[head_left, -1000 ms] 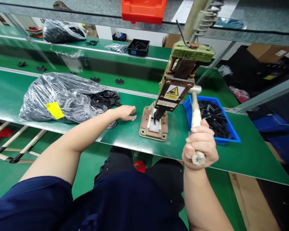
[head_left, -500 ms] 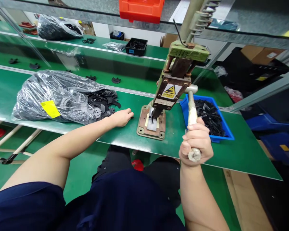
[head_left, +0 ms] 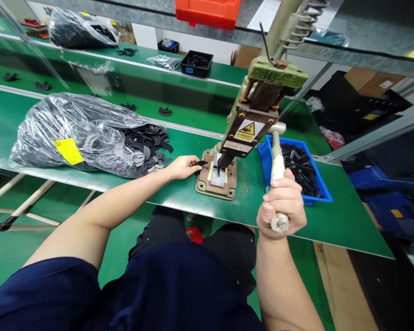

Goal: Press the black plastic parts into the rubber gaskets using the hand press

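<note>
The left hand pinches a small black flat part at the left edge of the press base, near the bench's front edge. The right hand is clenched around the press lever, beside the blue bin

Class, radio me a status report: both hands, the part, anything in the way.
Left hand pinches black part at press base edge. Right hand grips lever. Punch up, die bare; nothing in the way.
</note>
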Tool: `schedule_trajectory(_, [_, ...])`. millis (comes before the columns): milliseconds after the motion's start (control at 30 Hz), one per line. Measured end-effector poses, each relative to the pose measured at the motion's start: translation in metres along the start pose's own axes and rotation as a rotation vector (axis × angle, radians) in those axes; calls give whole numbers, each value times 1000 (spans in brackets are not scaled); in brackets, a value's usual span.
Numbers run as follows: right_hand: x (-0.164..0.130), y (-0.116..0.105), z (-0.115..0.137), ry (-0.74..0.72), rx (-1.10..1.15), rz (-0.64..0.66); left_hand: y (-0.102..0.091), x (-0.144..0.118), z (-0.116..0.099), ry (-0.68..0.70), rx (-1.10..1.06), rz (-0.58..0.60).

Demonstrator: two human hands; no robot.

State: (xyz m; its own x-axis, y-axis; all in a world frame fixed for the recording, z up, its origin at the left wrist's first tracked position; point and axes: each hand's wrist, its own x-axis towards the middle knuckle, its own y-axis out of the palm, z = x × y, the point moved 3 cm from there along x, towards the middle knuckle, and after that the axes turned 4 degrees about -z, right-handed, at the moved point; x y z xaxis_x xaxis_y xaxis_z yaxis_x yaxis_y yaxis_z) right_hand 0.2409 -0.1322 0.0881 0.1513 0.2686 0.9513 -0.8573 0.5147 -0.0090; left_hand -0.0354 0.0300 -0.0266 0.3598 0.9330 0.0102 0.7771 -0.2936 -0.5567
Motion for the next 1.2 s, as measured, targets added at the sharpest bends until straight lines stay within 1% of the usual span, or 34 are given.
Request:
schedule_trajectory(100, [0, 0, 1, 0, -1, 13, 1, 7, 1, -114, -216, -4])
schedule_trajectory(200, [1, 1, 0, 7, 1, -5, 2, 16, -9, -123, -339, 3])
schedule_trajectory(267, [1, 1, -1, 3, 5, -23, 9, 21, -16, -113, -386, 28])
schedule_trajectory(333, [1, 1, -2, -2, -3, -24, 20, 25, -20, -114, -413, 56])
schedule_trajectory(433, [1, 1, -2, -7, -21, -8, 33, 29, -21, -139, -430, 67])
schedule_trajectory(500, [1, 1, -1, -12, -24, -8, 37, 31, -20, -151, -437, 59])
schedule_trajectory(800, [-1, 3, -2, 2, -24, -51, 31, 35, -24, -166, -369, 90])
schedule_trajectory(933, [-3, 3, -5, -9, -18, -71, 31, 38, -27, -248, -360, 153])
schedule_trajectory(1200, [-2, 2, -5, 0, -10, -81, 28, 41, -36, -399, -327, 191])
